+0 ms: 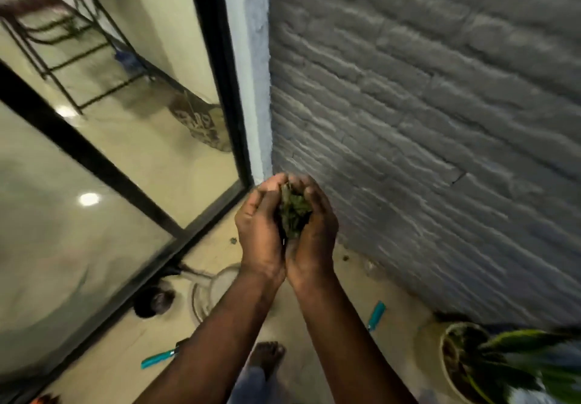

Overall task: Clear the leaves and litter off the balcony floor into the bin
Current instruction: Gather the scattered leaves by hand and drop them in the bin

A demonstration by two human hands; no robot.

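A grey brick wall (424, 105) fills the upper right of the frame and a glass door (110, 158) the left, with pale floor (217, 246) between them. A potted plant (465, 356) sits at lower right. At centre, the left hand (261, 230) and right hand (314, 240) are pressed together, fingers curled into a cup. The leaves (294, 211) lie clumped in the hollow between the palms.

One head-worn view is given, tilted steeply down; the brick wall (440, 105) is faced closely, filling the right; the balcony floor (405, 350) is seen at its foot.
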